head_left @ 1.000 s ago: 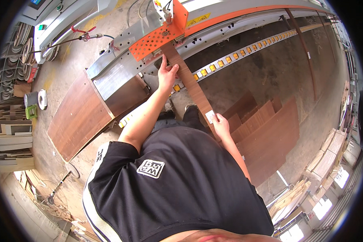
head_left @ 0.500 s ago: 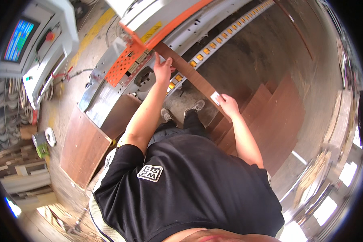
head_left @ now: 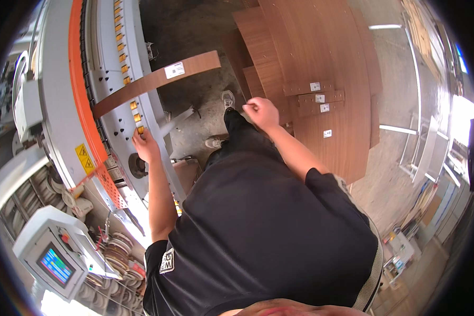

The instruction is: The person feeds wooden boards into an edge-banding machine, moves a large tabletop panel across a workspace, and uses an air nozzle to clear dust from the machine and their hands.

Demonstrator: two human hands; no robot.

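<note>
Brown strip (head_left: pixel 154 79) ahead of left hand (head_left: pixel 147 146), right hand (head_left: pixel 264 114) apart, both curled, perhaps empty.

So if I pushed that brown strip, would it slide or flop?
The strip would probably slide easily, since it lies across yellow rollers. It looks fairly stiff: one end juts past the machine without clearly drooping, though the lens bends straight edges. Pulled much further out, it might tip, as a long piece overhangs.

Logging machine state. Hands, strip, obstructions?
Left hand at roller rail, touch unclear; right hand curled. Brown strip across rail, neither hand on it. Panels right of strip, nothing visibly blocking.
</note>
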